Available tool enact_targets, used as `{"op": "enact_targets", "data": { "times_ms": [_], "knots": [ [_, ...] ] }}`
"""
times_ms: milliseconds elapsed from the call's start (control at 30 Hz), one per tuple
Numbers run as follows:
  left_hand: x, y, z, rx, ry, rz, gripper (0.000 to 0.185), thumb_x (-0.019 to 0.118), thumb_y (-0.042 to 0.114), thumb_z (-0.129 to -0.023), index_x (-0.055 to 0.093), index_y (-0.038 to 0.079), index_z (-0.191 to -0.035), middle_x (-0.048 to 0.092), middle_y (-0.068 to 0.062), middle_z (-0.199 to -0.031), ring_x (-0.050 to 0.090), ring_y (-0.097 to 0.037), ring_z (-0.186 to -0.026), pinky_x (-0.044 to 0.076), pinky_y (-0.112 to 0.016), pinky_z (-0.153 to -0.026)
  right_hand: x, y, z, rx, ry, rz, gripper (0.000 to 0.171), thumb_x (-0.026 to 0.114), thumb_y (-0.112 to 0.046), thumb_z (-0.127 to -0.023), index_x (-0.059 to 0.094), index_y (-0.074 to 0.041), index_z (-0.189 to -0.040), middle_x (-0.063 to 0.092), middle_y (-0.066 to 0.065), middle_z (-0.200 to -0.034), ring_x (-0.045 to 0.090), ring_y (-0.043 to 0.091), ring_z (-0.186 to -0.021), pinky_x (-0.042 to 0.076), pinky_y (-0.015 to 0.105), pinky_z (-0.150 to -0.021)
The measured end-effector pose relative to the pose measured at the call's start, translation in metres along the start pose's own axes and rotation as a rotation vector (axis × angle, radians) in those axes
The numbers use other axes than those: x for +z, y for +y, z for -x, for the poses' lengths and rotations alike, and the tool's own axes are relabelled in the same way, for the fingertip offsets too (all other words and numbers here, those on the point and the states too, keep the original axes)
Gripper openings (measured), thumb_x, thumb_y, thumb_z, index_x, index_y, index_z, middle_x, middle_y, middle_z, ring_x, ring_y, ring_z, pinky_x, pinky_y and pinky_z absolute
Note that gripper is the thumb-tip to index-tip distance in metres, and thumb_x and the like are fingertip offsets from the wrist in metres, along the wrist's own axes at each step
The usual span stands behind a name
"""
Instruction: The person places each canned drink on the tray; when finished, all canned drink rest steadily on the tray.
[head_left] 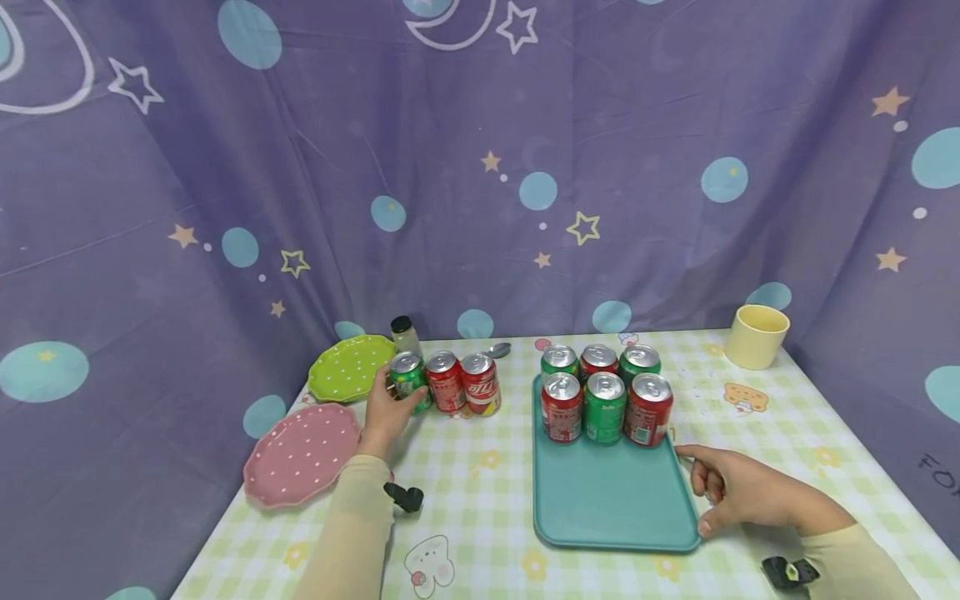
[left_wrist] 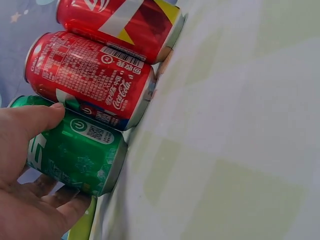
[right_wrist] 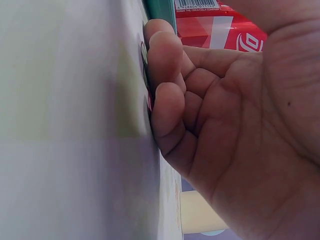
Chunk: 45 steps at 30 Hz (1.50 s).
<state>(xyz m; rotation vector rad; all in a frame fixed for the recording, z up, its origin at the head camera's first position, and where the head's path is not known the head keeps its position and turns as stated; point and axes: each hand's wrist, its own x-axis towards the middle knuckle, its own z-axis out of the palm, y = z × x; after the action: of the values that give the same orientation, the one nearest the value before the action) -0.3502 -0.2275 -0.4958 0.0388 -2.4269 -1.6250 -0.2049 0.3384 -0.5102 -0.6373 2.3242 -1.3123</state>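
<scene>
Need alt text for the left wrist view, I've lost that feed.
The left hand grips a green soda can standing on a pale green checked tablecloth, thumb across its side. Two red cans stand in line beside it: a Coca-Cola can touching the green one, then another red can.

Purple curtain (head_left: 480, 167) printed with stars, moons and blue dots on three sides, table (head_left: 487, 500) under green-checked cloth, soft even light

Coca-Cola script on a red aluminium can (left_wrist: 90, 80)

A barcode sits above it; "THE COCA-COLA COMPANY" runs beneath another red can's barcode (right_wrist: 220, 25).
</scene>
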Motion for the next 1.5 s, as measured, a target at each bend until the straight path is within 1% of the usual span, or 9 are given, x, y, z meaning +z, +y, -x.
{"op": "enact_targets", "data": {
  "times_ms": [267,467,600,800,933,1033,1200,1367,1500],
  "knots": [
    [0.002,0.000,0.002,0.000,0.045,0.025,0.080,0.081,0.016,-0.094,0.034,0.008,-0.157,0.048,-0.026,-0.149,0.048,-0.046,-0.137,0.044,-0.056,-0.112,0.000,-0.001,0.000,0.002,0.000,-0.001,0.110,0.096,-0.013,-0.072,0.026,0.020,-0.152,0.057,0.012,-0.096,0.053,0.013,-0.071,0.047,0.027,-0.058],
    [-0.005,0.006,0.003,0.029,0.135,0.010,0.079,0.083,0.020,-0.092,0.037,0.007,-0.155,0.049,-0.025,-0.149,0.049,-0.045,-0.137,0.043,-0.057,-0.113,0.000,-0.002,0.000,0.001,-0.003,-0.004,0.110,0.095,-0.012,-0.073,0.027,0.020,-0.152,0.057,0.012,-0.096,0.053,0.013,-0.070,0.047,0.027,-0.058],
    [-0.013,0.021,0.005,0.071,0.211,0.063,0.076,0.084,0.018,-0.091,0.041,0.007,-0.152,0.052,-0.022,-0.145,0.052,-0.041,-0.134,0.045,-0.054,-0.111,0.000,-0.003,0.000,-0.005,-0.005,-0.003,0.110,0.095,-0.013,-0.073,0.027,0.020,-0.152,0.057,0.012,-0.096,0.053,0.013,-0.070,0.047,0.027,-0.058],
    [-0.027,0.051,0.012,0.140,0.297,0.151,0.075,0.087,0.018,-0.088,0.045,0.009,-0.149,0.056,-0.017,-0.140,0.057,-0.034,-0.127,0.051,-0.050,-0.104,0.000,-0.004,0.001,-0.004,-0.008,0.000,0.110,0.096,-0.014,-0.073,0.027,0.020,-0.152,0.057,0.012,-0.095,0.053,0.013,-0.070,0.047,0.027,-0.058],
    [-0.034,0.075,0.020,0.202,0.327,0.163,0.073,0.088,0.022,-0.087,0.047,0.012,-0.147,0.059,-0.010,-0.135,0.058,-0.025,-0.121,0.053,-0.038,-0.098,0.000,-0.002,0.000,-0.002,-0.004,0.006,0.111,0.096,-0.015,-0.072,0.027,0.020,-0.152,0.058,0.011,-0.096,0.053,0.013,-0.070,0.047,0.027,-0.058],
    [-0.036,0.096,0.030,0.254,0.328,0.181,0.072,0.089,0.019,-0.087,0.048,0.011,-0.145,0.061,-0.008,-0.132,0.059,-0.021,-0.116,0.053,-0.032,-0.094,0.000,-0.002,0.000,-0.002,-0.004,0.007,0.111,0.096,-0.015,-0.072,0.027,0.020,-0.152,0.058,0.011,-0.096,0.054,0.012,-0.070,0.048,0.027,-0.058],
    [-0.034,0.128,0.047,0.341,0.300,0.211,0.070,0.090,0.010,-0.084,0.052,0.009,-0.142,0.065,-0.005,-0.128,0.062,-0.018,-0.109,0.053,-0.030,-0.087,0.000,-0.002,0.000,-0.004,-0.003,0.002,0.110,0.096,-0.014,-0.072,0.027,0.020,-0.151,0.057,0.012,-0.096,0.054,0.013,-0.071,0.048,0.027,-0.058],
    [-0.026,0.153,0.066,0.439,0.190,0.216,0.066,0.092,0.008,-0.082,0.055,0.008,-0.137,0.068,-0.002,-0.125,0.065,-0.019,-0.108,0.055,-0.028,-0.084,0.001,-0.005,0.001,-0.002,-0.003,-0.001,0.109,0.096,-0.013,-0.072,0.027,0.020,-0.151,0.057,0.013,-0.095,0.054,0.012,-0.071,0.048,0.026,-0.058],
    [-0.014,0.164,0.080,0.504,0.100,0.174,0.067,0.092,0.009,-0.081,0.056,0.010,-0.137,0.067,-0.002,-0.127,0.066,-0.019,-0.108,0.057,-0.028,-0.085,0.001,-0.006,0.001,0.005,-0.001,-0.003,0.109,0.095,-0.012,-0.073,0.027,0.020,-0.152,0.057,0.013,-0.095,0.054,0.013,-0.071,0.047,0.027,-0.058]
  ]
}}
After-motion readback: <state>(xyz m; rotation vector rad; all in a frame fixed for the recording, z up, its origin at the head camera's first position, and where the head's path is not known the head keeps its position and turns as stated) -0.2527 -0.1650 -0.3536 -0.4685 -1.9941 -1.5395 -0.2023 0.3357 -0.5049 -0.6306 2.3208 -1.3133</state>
